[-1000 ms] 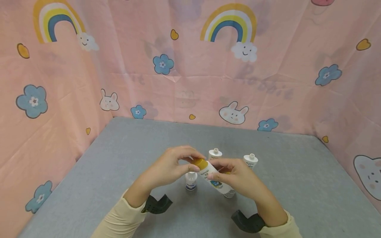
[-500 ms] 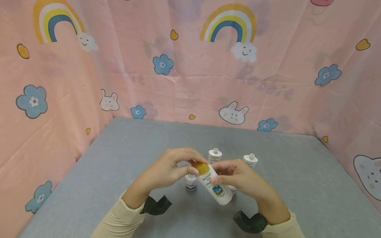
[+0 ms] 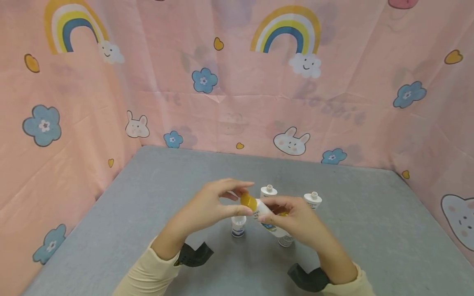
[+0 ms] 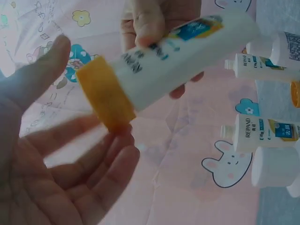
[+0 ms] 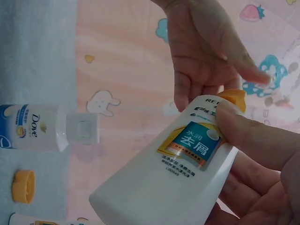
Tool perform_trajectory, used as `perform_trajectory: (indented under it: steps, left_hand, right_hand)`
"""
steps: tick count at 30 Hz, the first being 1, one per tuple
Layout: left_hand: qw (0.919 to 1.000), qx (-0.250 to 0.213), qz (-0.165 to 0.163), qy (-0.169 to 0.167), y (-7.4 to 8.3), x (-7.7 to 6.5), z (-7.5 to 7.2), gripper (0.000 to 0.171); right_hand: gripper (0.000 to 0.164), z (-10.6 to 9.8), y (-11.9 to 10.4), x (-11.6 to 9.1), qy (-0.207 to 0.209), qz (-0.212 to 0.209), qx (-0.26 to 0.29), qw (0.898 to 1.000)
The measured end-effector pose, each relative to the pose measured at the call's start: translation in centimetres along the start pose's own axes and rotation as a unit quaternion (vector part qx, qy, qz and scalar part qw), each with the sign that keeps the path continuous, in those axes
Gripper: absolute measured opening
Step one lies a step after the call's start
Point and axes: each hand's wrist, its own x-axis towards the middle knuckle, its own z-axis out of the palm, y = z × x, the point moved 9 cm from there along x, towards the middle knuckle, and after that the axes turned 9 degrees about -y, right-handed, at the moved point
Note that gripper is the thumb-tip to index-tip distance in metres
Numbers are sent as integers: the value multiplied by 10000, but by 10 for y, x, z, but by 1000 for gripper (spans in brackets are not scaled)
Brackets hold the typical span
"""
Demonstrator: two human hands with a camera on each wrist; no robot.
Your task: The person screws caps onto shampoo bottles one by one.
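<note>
A white shampoo bottle [image 5: 154, 183] with a blue-green label and an orange-yellow cap [image 4: 104, 93] is held tilted above the table. My right hand [image 3: 296, 216] grips its body, thumb on the label side and fingers curled behind. By the cap is my left hand [image 3: 216, 201], its fingers loosely spread. In the left wrist view those fingertips [image 4: 123, 133] meet the cap's lower edge, and the thumb stands away from it. Below the hands a small white bottle [image 3: 238, 227] stands upright on the table.
Two white bottles with bare necks, one behind the hands [image 3: 268, 191] and one further right [image 3: 312, 200], stand on the grey table [image 3: 185, 168]. A Dove bottle [image 5: 42, 126] and a loose orange cap [image 5: 23, 186] show in the right wrist view. Pink printed cloth [image 3: 237, 102] hangs around.
The bottle turned label-forward half a second ago and has now rolled and risen back. My left fingers and thumb have opened away from the cap they were gripping.
</note>
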Motion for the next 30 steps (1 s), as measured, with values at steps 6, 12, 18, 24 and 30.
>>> perform_trajectory:
  steps: [6,12,18,24,30]
  left_hand:
    - [9969,-186,-722,250,-14,4,2,36]
    - [9952,-472,-646,561,-11,2,1,29]
    - [9962,-438,-272,702,-4,0,-1,26]
    - [9975,-467,-43,521,2,-2,-1,28]
    - [9960,-788,-320,277,-6,0,2,38]
  right_hand:
    - [31,-1,-1,0,363,35,-6,9993]
    - [32,-2,-5,0,433,-101,13,9990]
    - [29,0,-9,-1,245,-265,167,9992]
    - [26,3,-10,-1,-138,-540,456,9974]
    - [28,-1,-6,-2,78,-255,372,9990]
